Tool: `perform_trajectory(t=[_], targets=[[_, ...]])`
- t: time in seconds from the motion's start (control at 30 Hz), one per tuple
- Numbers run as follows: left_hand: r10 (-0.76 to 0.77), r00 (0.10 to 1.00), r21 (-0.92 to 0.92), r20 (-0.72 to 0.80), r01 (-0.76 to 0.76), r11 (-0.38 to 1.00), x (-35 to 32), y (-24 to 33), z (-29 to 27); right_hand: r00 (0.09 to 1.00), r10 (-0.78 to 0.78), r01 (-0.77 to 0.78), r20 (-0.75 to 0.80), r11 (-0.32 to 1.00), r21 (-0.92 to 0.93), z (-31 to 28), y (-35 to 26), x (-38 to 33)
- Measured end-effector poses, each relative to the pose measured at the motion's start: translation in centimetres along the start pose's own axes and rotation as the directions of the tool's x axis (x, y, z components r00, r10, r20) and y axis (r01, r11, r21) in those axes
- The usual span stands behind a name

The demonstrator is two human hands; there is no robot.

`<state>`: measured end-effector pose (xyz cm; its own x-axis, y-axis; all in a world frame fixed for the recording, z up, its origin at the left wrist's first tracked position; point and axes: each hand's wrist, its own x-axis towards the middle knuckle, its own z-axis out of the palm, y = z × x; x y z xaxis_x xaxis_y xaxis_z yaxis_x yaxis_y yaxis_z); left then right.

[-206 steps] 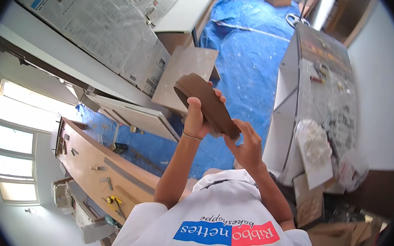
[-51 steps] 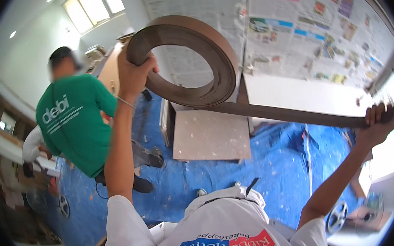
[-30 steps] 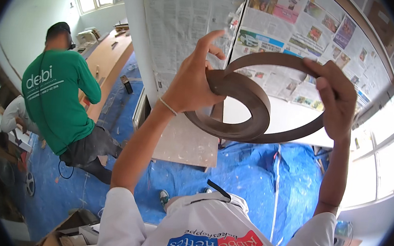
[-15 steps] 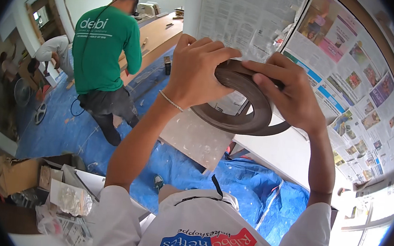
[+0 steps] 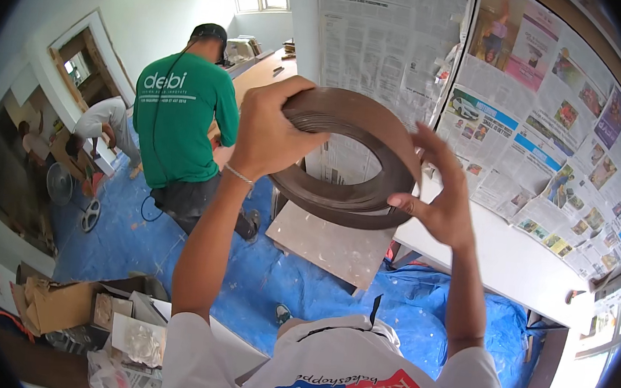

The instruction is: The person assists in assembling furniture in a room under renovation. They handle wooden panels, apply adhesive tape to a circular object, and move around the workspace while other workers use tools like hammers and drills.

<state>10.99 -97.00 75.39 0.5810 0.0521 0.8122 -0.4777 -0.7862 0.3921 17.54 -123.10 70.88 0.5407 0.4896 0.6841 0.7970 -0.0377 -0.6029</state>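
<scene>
A wide roll of brown edge banding is held up in front of me, tilted, so its coiled layers and open middle show. My left hand is closed round the left part of the roll, its thumb reaching into the middle. On the right side, my right hand cups the outer band, the thumb on its lower edge and the fingers curved along the outside. Those right fingers are slightly blurred, and their tips partly hidden.
Newspaper sheets cover the panels ahead and to the right. Below the roll lies a dusty board, with a white surface to its right. A person in green kneels at left on blue sheeting. Cardboard boxes stand lower left.
The roll has tilted, showing more of its outer face. My right hand has moved down along its right side, and my left hand has shifted slightly left and down. The view has shifted too.
</scene>
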Motion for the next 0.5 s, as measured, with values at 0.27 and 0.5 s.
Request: perform_trajectory(t=[0.27, 0.5], targets=[[-0.133, 0.990, -0.091, 0.054, 0.138, 0.986, 0.6, -1.4, -0.1, 0.978, 0.116, -0.017, -0.171, 0.869, 0.494, 5.9, 3.4, -2.7], [-0.056, 0.994, -0.077, 0.099, 0.064, 0.995, 1.5, -1.4, 1.0, 0.987, 0.127, -0.060, -0.102, 0.864, 0.499, 5.8, 2.3, -1.7]])
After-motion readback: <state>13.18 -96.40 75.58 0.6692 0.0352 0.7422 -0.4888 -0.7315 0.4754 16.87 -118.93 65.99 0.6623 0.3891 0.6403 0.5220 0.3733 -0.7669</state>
